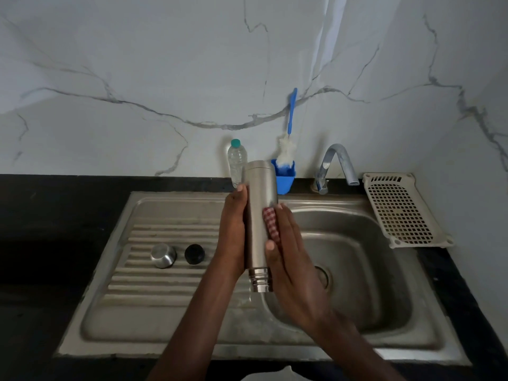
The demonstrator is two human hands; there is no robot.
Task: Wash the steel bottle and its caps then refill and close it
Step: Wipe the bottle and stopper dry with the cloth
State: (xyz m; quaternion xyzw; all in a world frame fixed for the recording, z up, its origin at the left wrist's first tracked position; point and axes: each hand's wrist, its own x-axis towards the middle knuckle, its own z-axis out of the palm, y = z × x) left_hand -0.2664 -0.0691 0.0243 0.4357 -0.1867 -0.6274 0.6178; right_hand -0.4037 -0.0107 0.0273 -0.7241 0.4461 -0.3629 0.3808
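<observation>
Steel bottle [257,215]: held over the sink, bottom end up and away from the person, threaded open mouth pointing down toward the person, above the edge between drainboard and basin.
Left hand [232,229]: lies along the bottle's left side, fingers straight, palm pressed to the metal, fingertips near the upper end.
Right hand [288,248]: on the bottle's right side, fingers fairly straight, pressing a cloth against the metal; the thumb rests on the bottle's front.
Cloth [270,224]: red and white checked, pinned between the right fingers and the bottle; only a small part shows.
Steel cap [163,255]: on the ribbed drainboard, left of the hands.
Black cap [194,254]: just beside the steel cap, to its right, apart from it.
Sink [384,312]: steel, basin on the right, drainboard on the left.
Tap [336,166]: behind the basin, spout curving to the right.
Plastic bottle [236,163]: clear, green cap, upright at the wall behind the steel bottle.
Bottle brush [287,144]: blue handle, white head, standing in a blue holder [284,180].
Drain tray [398,210]: cream, perforated, right of the sink.
</observation>
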